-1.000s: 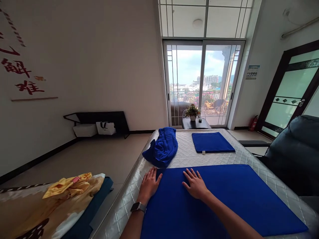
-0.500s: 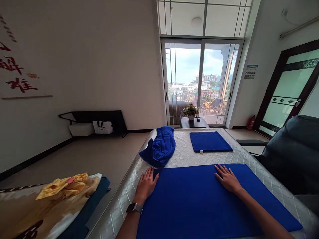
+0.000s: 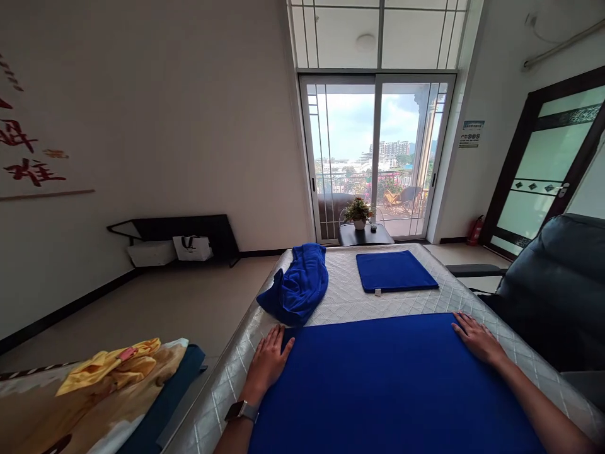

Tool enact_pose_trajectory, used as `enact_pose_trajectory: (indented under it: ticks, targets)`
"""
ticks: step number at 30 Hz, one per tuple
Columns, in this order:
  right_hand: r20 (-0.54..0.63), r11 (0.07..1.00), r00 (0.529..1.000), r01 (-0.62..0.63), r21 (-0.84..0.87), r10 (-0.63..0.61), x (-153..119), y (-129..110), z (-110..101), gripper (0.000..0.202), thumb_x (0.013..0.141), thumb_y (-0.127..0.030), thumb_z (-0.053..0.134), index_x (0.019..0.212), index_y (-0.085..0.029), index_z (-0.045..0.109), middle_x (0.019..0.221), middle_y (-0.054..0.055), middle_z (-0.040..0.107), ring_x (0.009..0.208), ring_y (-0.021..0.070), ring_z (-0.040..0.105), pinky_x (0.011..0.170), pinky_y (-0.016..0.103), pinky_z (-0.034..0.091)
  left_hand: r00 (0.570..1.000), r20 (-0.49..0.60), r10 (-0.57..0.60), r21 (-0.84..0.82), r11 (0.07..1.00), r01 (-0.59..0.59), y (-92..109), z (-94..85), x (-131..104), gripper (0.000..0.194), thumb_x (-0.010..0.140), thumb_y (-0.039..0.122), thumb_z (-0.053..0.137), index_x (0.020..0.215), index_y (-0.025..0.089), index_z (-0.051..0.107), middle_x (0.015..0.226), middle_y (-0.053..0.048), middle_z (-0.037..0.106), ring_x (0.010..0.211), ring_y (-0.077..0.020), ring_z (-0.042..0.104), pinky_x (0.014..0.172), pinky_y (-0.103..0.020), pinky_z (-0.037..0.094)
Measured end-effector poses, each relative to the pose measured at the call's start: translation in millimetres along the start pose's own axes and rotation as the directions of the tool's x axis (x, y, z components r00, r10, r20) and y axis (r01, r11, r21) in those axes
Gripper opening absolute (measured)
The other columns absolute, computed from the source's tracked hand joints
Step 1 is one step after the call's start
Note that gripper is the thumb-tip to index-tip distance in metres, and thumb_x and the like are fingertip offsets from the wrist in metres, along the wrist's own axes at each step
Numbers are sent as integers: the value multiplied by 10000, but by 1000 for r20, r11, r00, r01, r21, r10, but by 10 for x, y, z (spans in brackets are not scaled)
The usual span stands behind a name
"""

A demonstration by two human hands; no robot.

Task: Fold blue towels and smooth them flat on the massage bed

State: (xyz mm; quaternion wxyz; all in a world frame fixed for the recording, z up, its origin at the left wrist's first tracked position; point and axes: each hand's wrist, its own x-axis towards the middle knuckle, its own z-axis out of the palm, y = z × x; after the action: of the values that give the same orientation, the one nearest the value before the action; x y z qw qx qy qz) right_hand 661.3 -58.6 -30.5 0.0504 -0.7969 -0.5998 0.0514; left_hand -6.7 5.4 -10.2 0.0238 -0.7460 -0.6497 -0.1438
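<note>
A large blue cloth [image 3: 378, 384] lies flat and smooth over the near part of the mattress [image 3: 343, 277]. My left hand [image 3: 269, 358], with a watch on its wrist, rests flat at the cloth's far left corner, fingers stretched out. At the far right corner my right hand [image 3: 479, 338] lies flat with its fingers a little spread. Just beyond my left hand is a crumpled blue cloth [image 3: 300, 284]. Farther off, on the right, a smaller blue cloth [image 3: 397, 271] lies flat, folded into a rectangle with a white tag at its near edge.
Lower left, a yellow cloth [image 3: 111, 369] lies on a brown patterned cover [image 3: 94, 410]. A black armchair [image 3: 558, 284] stands at the right of the mattress. Behind it sits a small dark table [image 3: 366, 237] with a potted plant [image 3: 359, 211]. A white bag [image 3: 193, 248] is by the wall.
My right hand has slid right across the large blue cloth to its far right corner. My left hand stays at the left corner. The view has shifted slightly.
</note>
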Motion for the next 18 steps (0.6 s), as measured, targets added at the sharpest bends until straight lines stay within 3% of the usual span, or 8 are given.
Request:
enact_pose_trajectory:
  ticks: [5,11,18]
  targets:
    - [-12,1000,1000,4,9,-4,24,37,75,786,940,-617,152,1624,-242,249,1696,15,203,1561,223,140,1265,490,126,1000,28,-3,7,1000,2,-15,19,6,702,1019,583,290,1560,150,404,1628,-114,386,1517,-272,324,1249,-477,246]
    - [-15,1000,1000,2,14,-1,9,46,68,795,942,-632,126,1626,-244,241,1696,14,205,1564,211,118,1268,473,105,999,42,-7,10,1000,7,24,-31,-11,750,1029,600,275,1571,89,370,1634,-136,364,1531,-268,289,1265,-462,221]
    - [-19,1000,1000,-2,1,2,3,37,57,803,933,-623,128,1622,-231,256,1697,21,205,1563,211,133,1266,478,113,999,37,-17,-4,1000,17,48,-41,-14,705,1033,577,291,1557,121,411,1632,-127,372,1527,-285,297,1262,-476,221]
